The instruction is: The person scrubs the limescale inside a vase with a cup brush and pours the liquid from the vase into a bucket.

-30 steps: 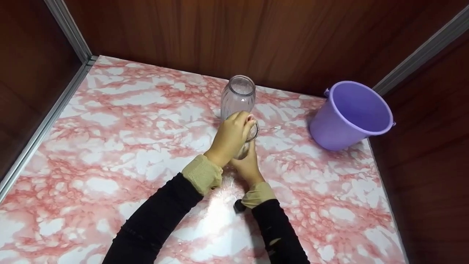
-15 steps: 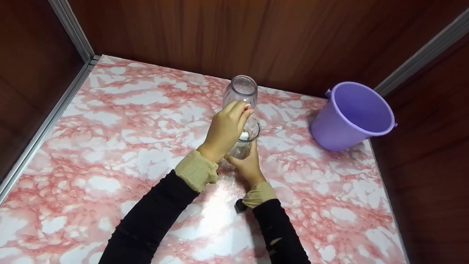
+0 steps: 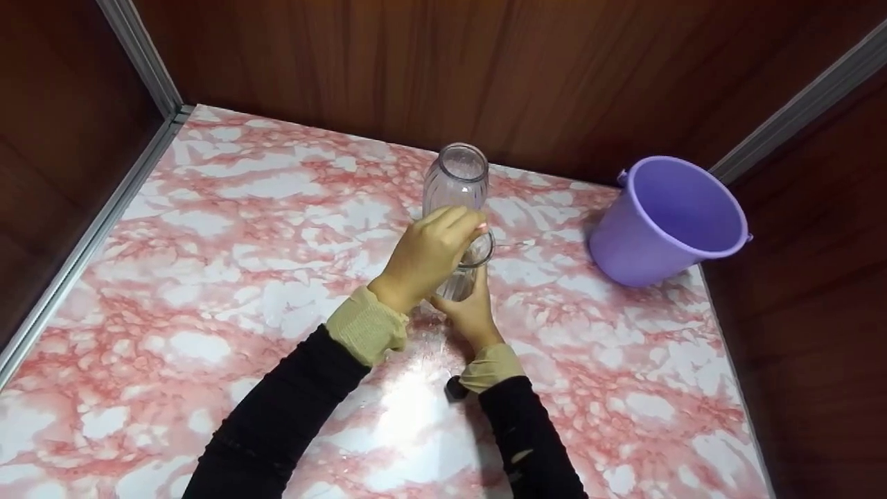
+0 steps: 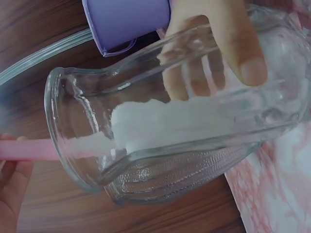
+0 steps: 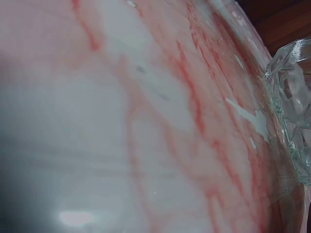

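Note:
My left hand (image 3: 429, 253) is over the mouth of a clear ribbed glass jar (image 3: 456, 284), gripping the pink handle (image 4: 29, 149) of a bottle brush. Through the glass in the left wrist view, the brush's white sponge head (image 4: 167, 124) shows inside the jar. Lower down, my right hand (image 3: 475, 312) grips the jar's body, thumb on the near side and fingers round the far side. In the right wrist view only the jar's base (image 5: 291, 107) appears at the right edge; that hand is out of sight there.
A second glass jar (image 3: 463, 166) stands upright just behind, close to the brown wood-grain wall (image 3: 332, 69). At the right stands a purple bucket (image 3: 634, 239) near the side panel. Wet patches mark the pink-and-white marbled tabletop (image 3: 291, 305).
My left hand rose, bringing the white sponge up near the jar's mouth, then came back down with the brush deeper in. My right hand has kept its grip on the jar.

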A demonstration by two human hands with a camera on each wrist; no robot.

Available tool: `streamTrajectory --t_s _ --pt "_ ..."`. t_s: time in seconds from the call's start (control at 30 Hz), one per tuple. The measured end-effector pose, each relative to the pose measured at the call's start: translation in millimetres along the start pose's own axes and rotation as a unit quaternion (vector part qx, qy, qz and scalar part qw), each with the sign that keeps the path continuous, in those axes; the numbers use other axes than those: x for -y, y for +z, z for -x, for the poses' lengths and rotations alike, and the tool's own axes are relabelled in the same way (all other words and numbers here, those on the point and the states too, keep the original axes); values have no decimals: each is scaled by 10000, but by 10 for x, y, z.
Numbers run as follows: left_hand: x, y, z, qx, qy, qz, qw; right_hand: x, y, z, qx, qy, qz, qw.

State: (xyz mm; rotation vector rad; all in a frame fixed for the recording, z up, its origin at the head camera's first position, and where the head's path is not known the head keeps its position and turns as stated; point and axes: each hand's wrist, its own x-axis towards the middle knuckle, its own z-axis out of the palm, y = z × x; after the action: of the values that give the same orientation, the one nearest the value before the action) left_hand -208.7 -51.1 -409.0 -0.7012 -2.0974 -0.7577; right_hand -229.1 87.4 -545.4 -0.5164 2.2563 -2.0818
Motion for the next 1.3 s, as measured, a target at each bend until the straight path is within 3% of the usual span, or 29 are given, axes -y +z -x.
streamTrajectory --t_s 0.23,0.43,0.63,0.9,1.0,1.1,1.17,1.3 --pt "8 -35 33 -233 510 149 9983 -15 -6 -7 1 -69 8 10000" --pt "54 -97 76 -598 677 367 9952 -28 15 -7 -10 -47 -160 9999" --pt "127 -194 60 -1143 548 907 9878 -14 9 -14 -48 85 -193 9998" --pt "259 -281 94 -1981 -101 1421 9698 26 26 -5 -143 262 78 9995" --pt "297 -308 136 -2316 -530 1690 9566 28 25 1 -165 280 242 9992" --pt "324 -364 166 -2682 -1092 1953 9370 13 25 -3 -137 290 153 9994" --pt "344 -421 169 -2927 -1518 2269 9164 -1 22 -8 -127 301 79 9994" --pt "403 -538 169 -3347 -2250 3009 8642 -6 16 -15 -91 303 -126 9994"
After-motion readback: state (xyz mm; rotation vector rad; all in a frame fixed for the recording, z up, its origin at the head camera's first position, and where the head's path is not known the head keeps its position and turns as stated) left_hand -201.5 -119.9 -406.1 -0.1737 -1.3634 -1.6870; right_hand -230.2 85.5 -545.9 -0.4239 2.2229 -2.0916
